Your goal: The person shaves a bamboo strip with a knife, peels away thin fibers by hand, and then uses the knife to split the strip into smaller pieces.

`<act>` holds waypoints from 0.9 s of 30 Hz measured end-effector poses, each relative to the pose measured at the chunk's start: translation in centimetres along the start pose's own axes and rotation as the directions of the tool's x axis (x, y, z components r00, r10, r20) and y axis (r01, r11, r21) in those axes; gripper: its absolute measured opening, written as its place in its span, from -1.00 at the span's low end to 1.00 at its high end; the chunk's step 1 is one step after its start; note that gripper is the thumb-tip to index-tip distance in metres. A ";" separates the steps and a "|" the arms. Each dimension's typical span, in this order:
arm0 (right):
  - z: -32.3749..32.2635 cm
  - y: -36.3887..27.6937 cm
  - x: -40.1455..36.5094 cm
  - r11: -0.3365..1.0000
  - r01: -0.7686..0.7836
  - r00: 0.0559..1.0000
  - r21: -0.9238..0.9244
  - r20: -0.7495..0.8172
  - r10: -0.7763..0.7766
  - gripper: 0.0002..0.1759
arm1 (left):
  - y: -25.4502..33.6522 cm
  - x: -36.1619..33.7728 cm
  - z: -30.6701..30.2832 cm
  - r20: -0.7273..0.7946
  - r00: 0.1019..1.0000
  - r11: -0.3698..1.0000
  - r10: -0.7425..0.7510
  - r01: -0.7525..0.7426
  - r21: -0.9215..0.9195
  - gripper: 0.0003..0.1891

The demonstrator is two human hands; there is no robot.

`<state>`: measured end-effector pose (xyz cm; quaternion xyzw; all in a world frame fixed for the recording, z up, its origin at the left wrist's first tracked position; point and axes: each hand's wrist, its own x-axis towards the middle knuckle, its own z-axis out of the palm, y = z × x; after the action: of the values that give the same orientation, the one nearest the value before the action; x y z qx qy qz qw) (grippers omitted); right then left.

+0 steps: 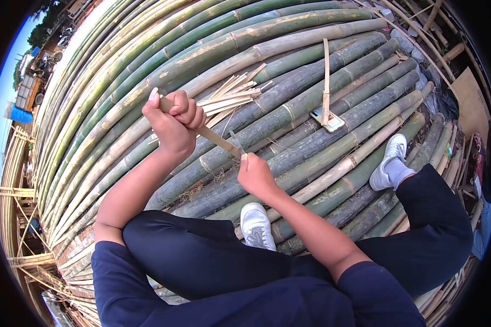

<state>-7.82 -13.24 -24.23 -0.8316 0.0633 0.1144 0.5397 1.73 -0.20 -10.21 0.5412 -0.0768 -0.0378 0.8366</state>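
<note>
My left hand [174,120] is closed in a fist round the upper end of a flat bamboo strip [215,138]. The strip slants down to my right hand [255,173], whose fingers are closed by its lower end. At those fingertips a narrow grey knife blade [235,139] crosses the strip; its handle is hidden in the hand. Beyond the strip lies a small heap of split bamboo sticks [232,100]. A longer bamboo slat [326,82] rests over the poles, its near end on a phone [334,125].
Long bamboo poles [289,111] lie side by side beneath me, rounded and uneven. My white shoes [256,224] rest on them. Thin shavings [218,177] are caught between poles. A brown board [472,101] stands at right. Bundled bamboo [11,218] and a truck [28,90] are at left.
</note>
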 end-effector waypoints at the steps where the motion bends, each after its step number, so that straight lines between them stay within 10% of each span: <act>1: 0.5 -0.8 -0.2 0.999 0.007 0.999 0.037 -0.044 -0.005 -0.64 | -0.2 -0.1 -0.1 -0.011 1.000 1.000 0.004 -0.004 0.008 -0.47; 5: 6.4 12.4 0.4 0.978 -0.118 0.985 -0.174 0.105 0.137 -0.63 | 0.1 0.5 -0.6 -0.006 1.000 1.000 -0.024 0.024 0.016 -0.48; 14: 3.8 4.0 -0.3 0.998 -0.054 0.998 -0.031 -0.037 0.053 -0.67 | 0.4 1.3 -1.8 -0.027 0.999 0.999 -0.038 0.038 0.007 -0.47; 18: 6.1 13.0 -0.6 0.965 -0.125 0.990 -0.229 0.039 0.138 -0.61 | 0.4 1.6 -1.6 -0.066 0.997 0.998 -0.051 0.052 0.020 -0.47; 24: -2.4 -0.3 1.4 0.931 -0.363 0.868 -0.045 0.345 0.356 -0.64 | 0.4 1.3 -1.7 -0.021 0.999 0.999 -0.044 0.044 0.021 -0.48; 27: 0.9 4.6 1.5 0.957 -0.247 0.914 -0.152 0.292 0.282 -0.61 | 0.4 1.4 -1.9 -0.012 0.999 0.999 -0.048 0.048 0.005 -0.48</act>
<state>-7.53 -14.27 -29.10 -0.8158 0.0831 0.3191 0.4751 3.40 1.45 -10.48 0.5451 -0.0589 -0.0543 0.8345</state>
